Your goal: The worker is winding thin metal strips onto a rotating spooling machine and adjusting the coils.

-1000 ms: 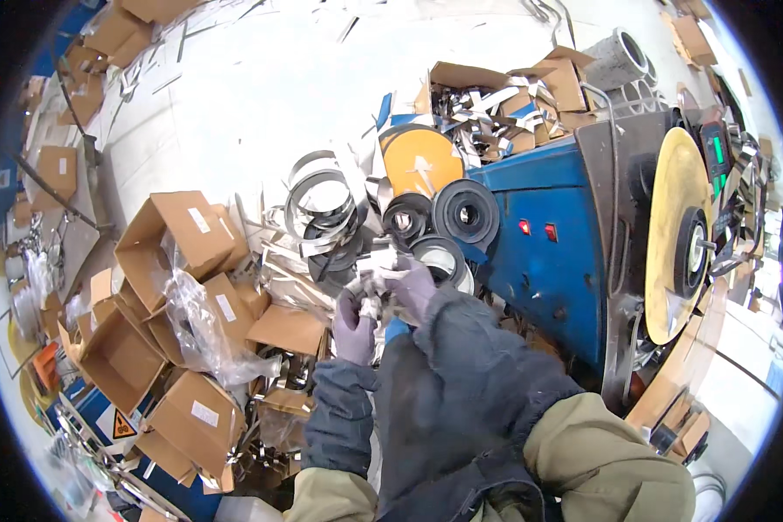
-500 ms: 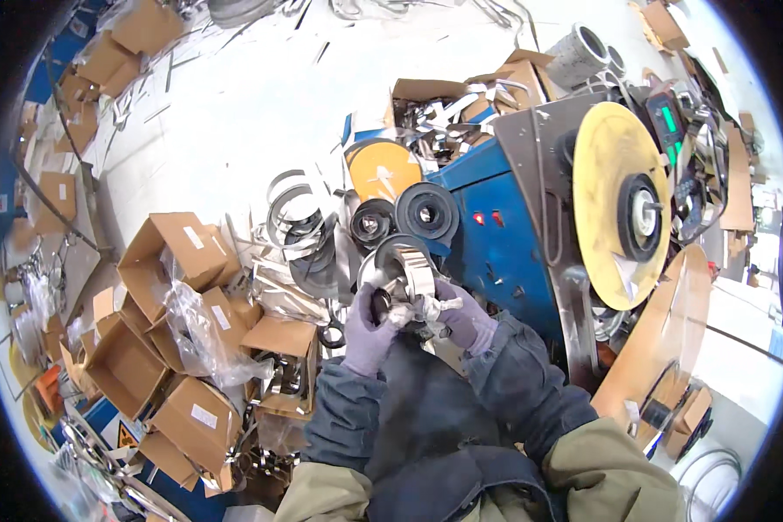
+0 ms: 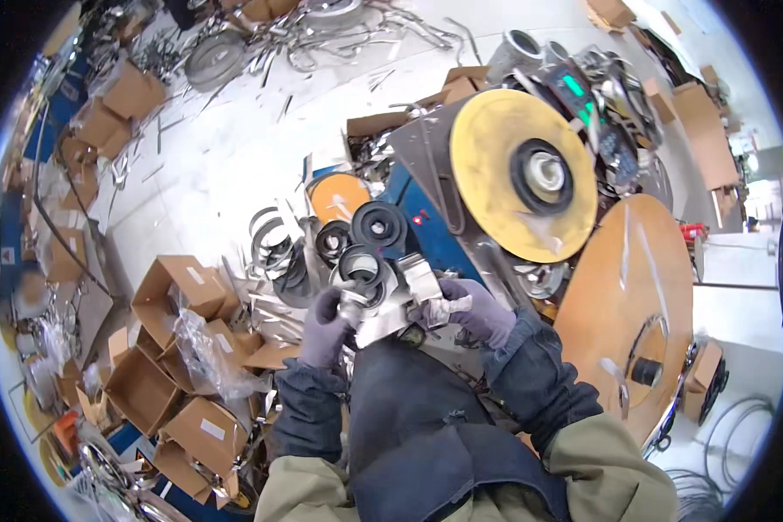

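Observation:
My left hand (image 3: 324, 329), in a grey-purple glove, has its fingers closed on the left end of a shiny metal strip (image 3: 384, 324). My gloved right hand (image 3: 480, 315) grips the strip's right side, where a bright bent part stands up; something whitish is wrapped about those fingers. The strip spans the gap between both hands, over my dark apron (image 3: 418, 391). Just beyond it are a small black-rimmed roll (image 3: 362, 266), a larger dark ringed roll (image 3: 379, 224) and an orange disc (image 3: 339, 198). My fingertips are partly hidden by the metal.
A blue machine (image 3: 444, 248) with a big yellow disc (image 3: 487, 174) stands close on the right, and a large tan disc (image 3: 618, 304) leans nearer me. Open cardboard boxes (image 3: 143, 389) and clear plastic (image 3: 209, 357) crowd the left. Metal rings (image 3: 274, 244) lie ahead; scrap strips litter the floor.
The view has swung to the right, showing more of the yellow and tan discs. My hands are farther apart, and the metal strip, a tight loop before, looks more spread out.

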The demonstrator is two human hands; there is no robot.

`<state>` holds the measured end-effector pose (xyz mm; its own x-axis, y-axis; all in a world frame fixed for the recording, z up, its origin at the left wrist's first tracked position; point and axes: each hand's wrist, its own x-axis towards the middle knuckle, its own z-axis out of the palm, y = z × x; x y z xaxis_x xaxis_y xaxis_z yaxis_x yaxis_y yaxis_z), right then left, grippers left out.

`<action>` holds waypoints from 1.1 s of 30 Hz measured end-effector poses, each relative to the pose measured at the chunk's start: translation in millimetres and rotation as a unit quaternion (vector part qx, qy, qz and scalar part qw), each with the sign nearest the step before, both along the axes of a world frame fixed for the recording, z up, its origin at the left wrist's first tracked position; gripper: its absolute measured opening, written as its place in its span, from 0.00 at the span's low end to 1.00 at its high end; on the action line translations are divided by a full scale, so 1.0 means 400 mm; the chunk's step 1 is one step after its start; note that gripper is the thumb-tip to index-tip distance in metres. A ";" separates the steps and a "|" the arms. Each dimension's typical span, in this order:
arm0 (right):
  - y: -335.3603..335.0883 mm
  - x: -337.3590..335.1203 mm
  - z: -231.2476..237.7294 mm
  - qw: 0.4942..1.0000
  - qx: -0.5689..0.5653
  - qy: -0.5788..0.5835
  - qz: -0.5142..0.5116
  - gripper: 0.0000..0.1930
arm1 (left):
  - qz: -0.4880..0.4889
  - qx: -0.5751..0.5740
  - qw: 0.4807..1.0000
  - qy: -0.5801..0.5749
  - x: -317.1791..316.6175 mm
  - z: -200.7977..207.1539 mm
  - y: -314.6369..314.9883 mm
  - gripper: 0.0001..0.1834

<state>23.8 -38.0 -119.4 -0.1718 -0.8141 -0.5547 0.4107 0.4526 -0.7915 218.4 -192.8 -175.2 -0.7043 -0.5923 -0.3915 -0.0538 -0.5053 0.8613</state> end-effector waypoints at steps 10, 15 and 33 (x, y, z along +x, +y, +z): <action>0.220 -0.025 0.159 0.979 -0.091 0.177 0.037 0.15 | -0.497 -0.538 0.677 -0.068 -0.127 0.340 0.148 0.24; 0.324 -0.089 0.325 0.926 0.052 0.359 0.105 0.22 | -0.627 -0.661 0.368 -0.185 -0.159 0.318 0.105 0.09; 0.418 -1.225 0.418 0.602 0.403 0.680 -0.114 0.20 | -0.395 -0.280 0.838 -0.251 -0.277 -0.025 -0.138 0.23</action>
<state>-466.4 129.2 47.6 -0.9695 -0.2438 0.0268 -0.2445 0.9693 -0.0275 107.6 -247.9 -185.1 -0.7925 -0.2094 -0.5728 -0.6085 0.3342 0.7198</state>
